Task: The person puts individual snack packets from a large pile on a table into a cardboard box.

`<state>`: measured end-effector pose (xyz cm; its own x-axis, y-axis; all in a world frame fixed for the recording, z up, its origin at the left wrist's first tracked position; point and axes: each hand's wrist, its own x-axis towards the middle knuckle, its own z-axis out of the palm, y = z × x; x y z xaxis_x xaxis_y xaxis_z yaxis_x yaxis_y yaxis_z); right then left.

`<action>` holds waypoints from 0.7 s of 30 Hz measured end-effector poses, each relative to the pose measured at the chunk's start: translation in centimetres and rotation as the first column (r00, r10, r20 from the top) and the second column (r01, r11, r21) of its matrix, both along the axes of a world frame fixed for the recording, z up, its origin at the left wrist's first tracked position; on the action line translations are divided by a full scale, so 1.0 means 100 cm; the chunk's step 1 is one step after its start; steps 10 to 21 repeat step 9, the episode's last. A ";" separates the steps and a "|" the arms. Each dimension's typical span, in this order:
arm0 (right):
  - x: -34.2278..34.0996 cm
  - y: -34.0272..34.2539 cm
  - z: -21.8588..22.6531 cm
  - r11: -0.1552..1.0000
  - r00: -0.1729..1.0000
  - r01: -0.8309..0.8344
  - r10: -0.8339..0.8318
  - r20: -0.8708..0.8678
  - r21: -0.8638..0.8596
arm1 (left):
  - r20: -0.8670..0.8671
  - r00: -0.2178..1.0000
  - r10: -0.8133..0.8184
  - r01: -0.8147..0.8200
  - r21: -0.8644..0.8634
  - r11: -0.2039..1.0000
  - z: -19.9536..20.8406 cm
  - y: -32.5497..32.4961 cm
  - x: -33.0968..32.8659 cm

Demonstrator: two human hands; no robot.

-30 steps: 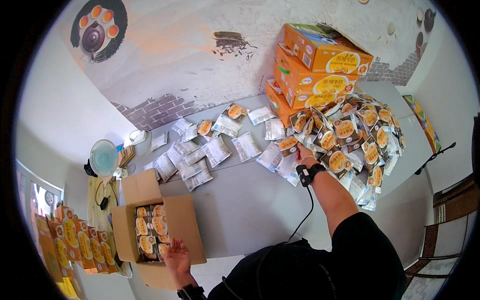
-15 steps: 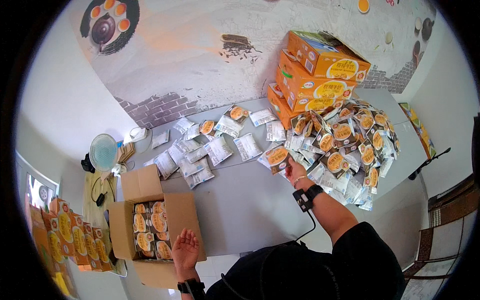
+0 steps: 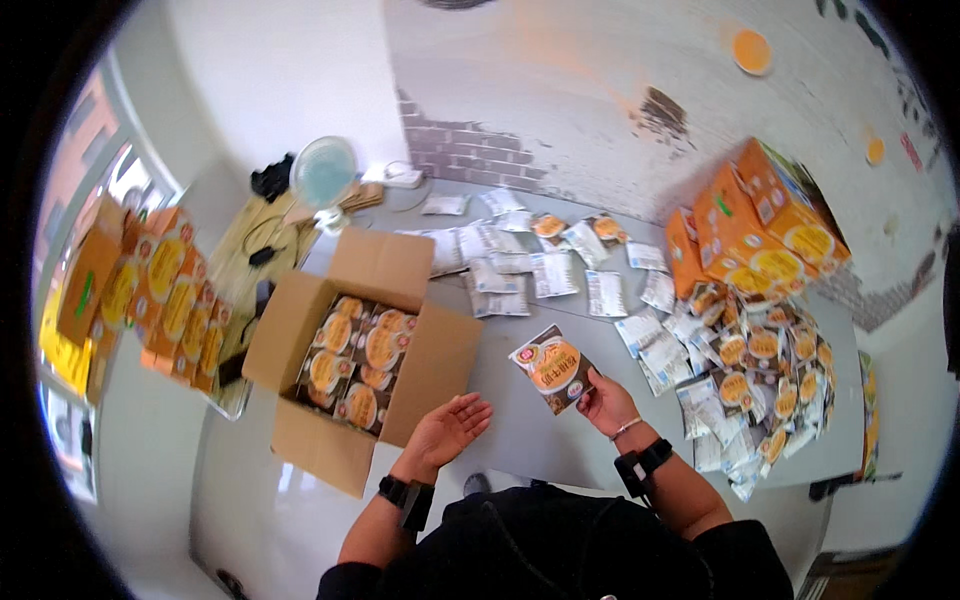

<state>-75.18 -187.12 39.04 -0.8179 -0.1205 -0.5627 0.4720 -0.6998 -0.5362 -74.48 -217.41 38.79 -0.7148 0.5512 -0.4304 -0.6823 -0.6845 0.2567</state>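
My right hand grips the lower right corner of a brown and orange drink pouch, held above the grey table with its printed front up. My left hand is empty, palm up and fingers stretched out, beside the right flap of an open cardboard box. Inside that box several like pouches lie in rows, printed faces up. To the right of my right hand spreads a large heap of pouches, some showing white backs and some brown fronts.
Loose pouches, mostly white side up, lie along the back of the grey table. Orange cartons are stacked at the back right. At left stand a small fan, a wooden board and more orange cartons.
My right hand has drawn the pouch away from the heap, leftward toward the box. My left hand has shifted beside the box's right flap. The view has swung left.
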 end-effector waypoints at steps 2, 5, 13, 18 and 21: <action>0.004 -0.017 0.002 0.997 0.997 -0.075 0.075 -0.022 -0.003 | 0.011 1.000 -0.010 0.010 0.010 1.000 0.001 -0.001 0.003; 0.010 -0.048 0.012 0.984 0.984 -0.178 0.178 -0.028 0.006 | 0.006 1.000 -0.004 0.003 0.060 0.998 0.005 -0.005 0.008; 0.012 -0.077 0.007 0.935 0.932 -0.356 0.353 -0.083 -0.013 | -0.037 0.998 0.050 -0.042 0.200 0.979 -0.012 -0.018 0.018; 0.012 -0.077 0.007 0.935 0.932 -0.356 0.353 -0.083 -0.013 | -0.037 0.998 0.050 -0.042 0.200 0.979 -0.012 -0.018 0.018; 0.012 -0.077 0.007 0.935 0.932 -0.356 0.353 -0.083 -0.013 | -0.037 0.998 0.050 -0.042 0.200 0.979 -0.012 -0.018 0.018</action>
